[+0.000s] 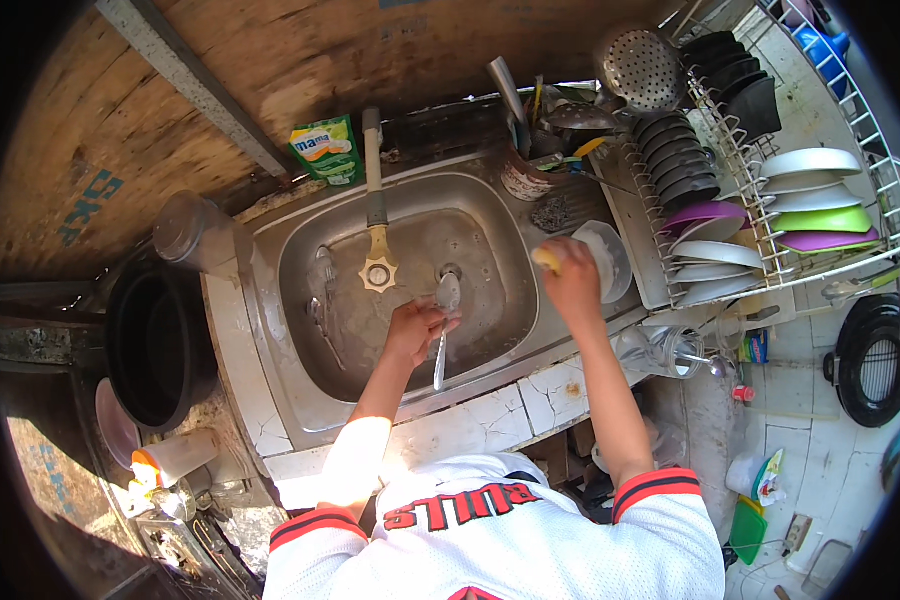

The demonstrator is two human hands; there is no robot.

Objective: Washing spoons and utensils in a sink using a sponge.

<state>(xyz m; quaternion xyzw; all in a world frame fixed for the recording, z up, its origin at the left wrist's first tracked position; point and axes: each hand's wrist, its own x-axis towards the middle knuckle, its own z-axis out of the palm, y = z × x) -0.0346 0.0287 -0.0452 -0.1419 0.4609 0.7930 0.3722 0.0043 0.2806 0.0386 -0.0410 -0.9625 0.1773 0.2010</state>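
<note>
My left hand (416,332) is closed round the middle of a metal spoon (440,365) above the sink basin (490,345). The spoon's bowl points away from me, and its handle toward me. To the right, my right hand (576,290) grips a yellow sponge (547,260) beside a whitish, translucent bowl (618,262) on the drainboard. My wrist and fingers partly hide that bowl. At the basin's left side lie a fork (326,266) and other slim metal cutlery (326,332). The tap (377,245) reaches over the basin from the far edge; no running water shows.
A dish rack (760,215) with bowls and plates stands at right. Behind the drainboard are a utensil holder (525,180) and a dark scouring pad (550,212). A green pouch (327,152) sits behind the sink. A black tub (160,340) stands left, a glass jar (678,352) right.
</note>
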